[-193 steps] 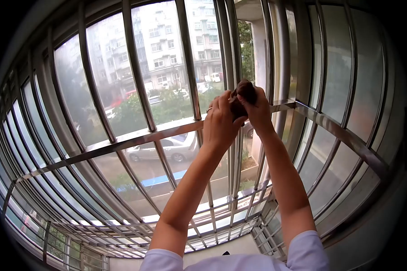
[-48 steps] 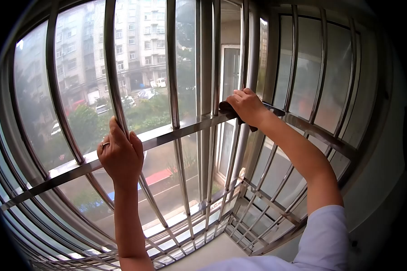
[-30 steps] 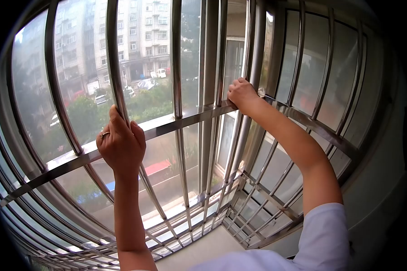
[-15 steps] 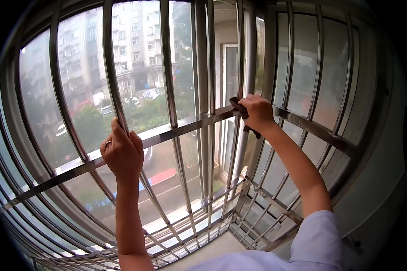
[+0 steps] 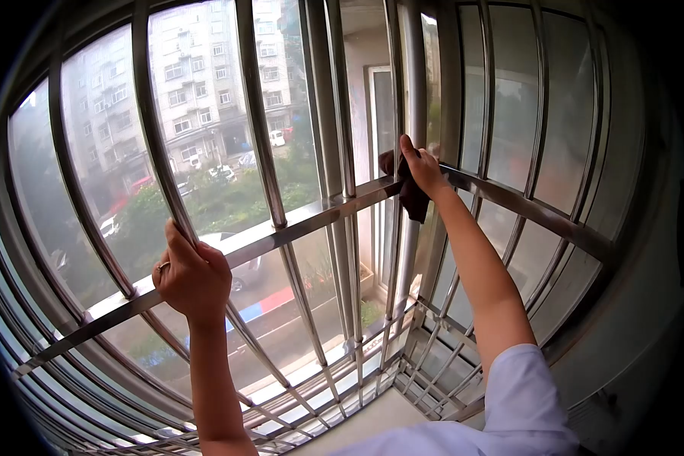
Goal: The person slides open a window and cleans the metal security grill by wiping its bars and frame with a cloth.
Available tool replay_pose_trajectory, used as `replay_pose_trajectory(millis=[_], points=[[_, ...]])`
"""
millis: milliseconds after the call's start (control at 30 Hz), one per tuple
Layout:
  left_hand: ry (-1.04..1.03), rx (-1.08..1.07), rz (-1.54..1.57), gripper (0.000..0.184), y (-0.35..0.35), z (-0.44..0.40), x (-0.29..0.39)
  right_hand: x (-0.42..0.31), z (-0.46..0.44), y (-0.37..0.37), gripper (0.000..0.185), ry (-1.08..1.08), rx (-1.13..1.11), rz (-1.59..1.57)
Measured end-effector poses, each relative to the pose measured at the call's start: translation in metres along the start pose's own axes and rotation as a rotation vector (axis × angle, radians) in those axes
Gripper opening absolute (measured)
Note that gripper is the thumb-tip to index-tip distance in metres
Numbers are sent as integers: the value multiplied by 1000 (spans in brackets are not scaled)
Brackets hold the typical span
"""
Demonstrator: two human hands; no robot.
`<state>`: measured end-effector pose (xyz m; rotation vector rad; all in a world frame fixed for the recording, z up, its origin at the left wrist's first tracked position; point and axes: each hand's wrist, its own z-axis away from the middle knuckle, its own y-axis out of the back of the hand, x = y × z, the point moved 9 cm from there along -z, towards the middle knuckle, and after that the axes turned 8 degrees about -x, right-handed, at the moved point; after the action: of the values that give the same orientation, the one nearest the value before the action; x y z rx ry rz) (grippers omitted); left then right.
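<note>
My left hand [image 5: 194, 277] is closed around an upright metal bar [image 5: 156, 137] where it meets the horizontal rail [image 5: 311, 219]. A ring shows on one finger. Farther right, at the corner of the grille, my right hand [image 5: 427, 173] grips a dark brown cloth [image 5: 413, 199] with the thumb pointing up. The cloth is bunched against the rail and the corner bars, and part of it hangs below the rail. My right fingers are partly hidden behind the cloth and bars.
Window glass [image 5: 205, 99] lies behind the bars, with a building, trees and parked cars outside. A second barred side [image 5: 509, 114] runs off to the right from the corner. Lower bars [image 5: 296, 414] meet a pale ledge [image 5: 372, 418] at the bottom.
My right hand has turned so the thumb points up, and the cloth hangs differently at the corner. My left hand keeps its hold on the same bar while the view shifts slightly.
</note>
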<state>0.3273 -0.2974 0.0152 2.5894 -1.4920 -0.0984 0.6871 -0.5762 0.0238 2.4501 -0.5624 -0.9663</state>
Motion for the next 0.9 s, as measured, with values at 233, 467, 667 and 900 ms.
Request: replay_pose_trajectory(millis=[233,467,667,900], points=[[-1,15,-31,42,-2,3,2,-19,40,-1,53,338,335,135],[-37,-37,42,43,-3,4,-3,-40,62,19,31,574,335,567],[-12,-76,-3,46,-14,6,-9,1,84,40,27,687,190,1142],[-53,-80,82,42,-15,7,-12,-5,196,156,35,576,253,1059]])
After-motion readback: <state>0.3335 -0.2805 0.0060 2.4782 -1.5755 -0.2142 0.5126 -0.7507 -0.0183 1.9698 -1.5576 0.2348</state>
